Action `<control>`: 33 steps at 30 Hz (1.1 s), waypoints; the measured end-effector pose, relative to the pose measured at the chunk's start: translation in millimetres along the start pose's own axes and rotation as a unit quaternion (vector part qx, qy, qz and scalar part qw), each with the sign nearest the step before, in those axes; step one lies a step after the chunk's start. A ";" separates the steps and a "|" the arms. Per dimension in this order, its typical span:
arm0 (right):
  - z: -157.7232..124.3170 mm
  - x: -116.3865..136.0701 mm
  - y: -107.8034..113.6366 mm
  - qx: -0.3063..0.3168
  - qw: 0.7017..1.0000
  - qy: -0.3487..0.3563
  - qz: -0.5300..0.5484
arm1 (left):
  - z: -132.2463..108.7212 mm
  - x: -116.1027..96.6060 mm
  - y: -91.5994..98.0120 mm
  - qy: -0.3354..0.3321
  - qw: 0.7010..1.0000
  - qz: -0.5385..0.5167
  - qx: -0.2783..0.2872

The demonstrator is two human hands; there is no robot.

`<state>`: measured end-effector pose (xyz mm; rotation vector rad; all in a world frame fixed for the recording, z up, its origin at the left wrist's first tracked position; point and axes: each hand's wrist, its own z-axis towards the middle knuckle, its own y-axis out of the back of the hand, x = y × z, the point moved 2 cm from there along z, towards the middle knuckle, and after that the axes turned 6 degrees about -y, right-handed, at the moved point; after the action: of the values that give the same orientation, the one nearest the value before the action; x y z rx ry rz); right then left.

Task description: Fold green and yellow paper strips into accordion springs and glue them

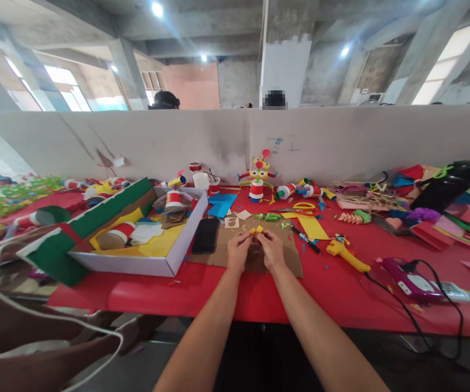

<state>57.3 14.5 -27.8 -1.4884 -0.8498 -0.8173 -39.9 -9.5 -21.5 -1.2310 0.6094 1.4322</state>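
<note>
Over a brown cardboard sheet on the red table, both hands are close together at chest centre. My left hand pinches a small yellow piece between thumb and fingertips. A second bit of yellow shows at the closed fingertips of my right hand; whether the two are one piece is too small to tell. Just beyond the hands lies a green pleated paper strip. Behind it stands a red, white and yellow cup figure with pleated arms.
To the left are a black phone and a white-edged box of craft parts. Yellow-handled scissors, a yellow glue gun, a purple device and a black bottle lie rightward. Another person's arm is at lower left.
</note>
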 end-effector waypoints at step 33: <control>-1.3 6.8 3.1 0.078 0.989 0.040 -0.115 | -1.7 -3.6 -2.5 0.109 0.986 -0.118 -0.038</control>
<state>63.3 13.4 -23.3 -1.2271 -1.0144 -0.9505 -37.5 -11.7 -18.1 -1.4812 0.5399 1.1404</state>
